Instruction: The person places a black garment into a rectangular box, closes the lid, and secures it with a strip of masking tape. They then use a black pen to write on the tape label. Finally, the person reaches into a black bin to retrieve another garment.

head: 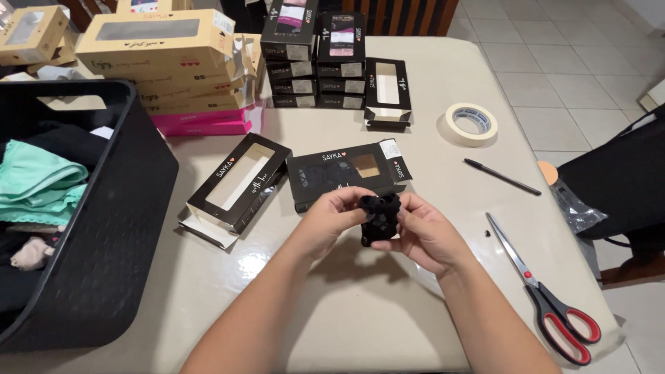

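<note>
Both hands grip a small black lace garment (pixel 379 218) above the table (pixel 429 104): left hand (pixel 331 220) and right hand (pixel 422 234) pinch it closed, apparently folding. Next move likely requires a compact fold to fit the black window box (pixel 346 173) just beyond.

**Cloth, card and plastic on a smooth top**

The black garment (pixel 379 218) looks like soft matt cloth with lacy openwork. The black window boxes (pixel 239 181) are matt card with clear film panes. The counter (pixel 415 305) is smooth with a faint sheen. The scissors (pixel 547 294) pair bright metal blades with glossy red-and-black plastic handles. The black basket (pixel 118 228) is textured matt plastic.
</note>
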